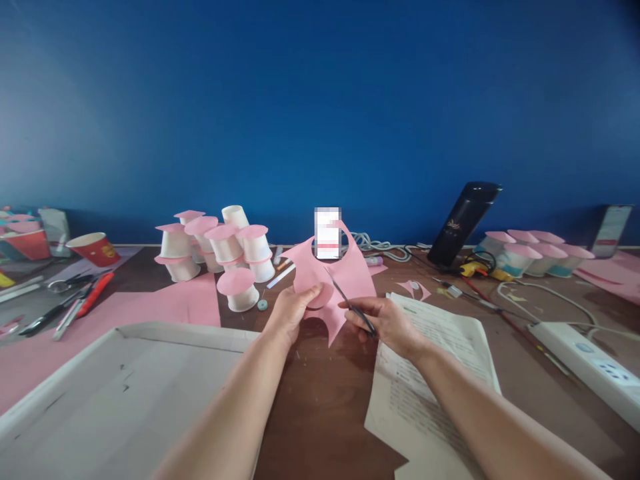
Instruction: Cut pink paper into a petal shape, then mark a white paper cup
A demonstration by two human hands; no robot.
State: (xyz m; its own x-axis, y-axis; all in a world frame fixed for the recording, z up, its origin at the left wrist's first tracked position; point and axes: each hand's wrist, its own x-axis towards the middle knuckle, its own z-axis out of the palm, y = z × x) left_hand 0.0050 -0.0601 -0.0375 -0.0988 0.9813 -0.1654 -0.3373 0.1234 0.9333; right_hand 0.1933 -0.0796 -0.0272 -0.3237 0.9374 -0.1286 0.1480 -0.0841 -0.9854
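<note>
A sheet of pink paper (356, 268) with curved cut-outs is held up over the table's middle. My left hand (296, 308) pinches it at its lower left, thumb on a rounded pink part. In my right hand (383, 321) are dark-handled scissors (354, 307), their blades lying against the paper and pointing up and left. Left of my hands, white paper cups (227, 248) stand upside down in stacks, with pink paper discs on and between them. One low cup (239, 298) with a pink disc on top stands nearest my left hand.
Printed sheets (430, 373) lie under my right forearm. A white tray (150, 400) is at the front left, beside pink paper (165, 300) and cutters (95, 293). Rightward are a leaning black box (465, 223), several covered cups (540, 257), cables and a power strip (590, 363).
</note>
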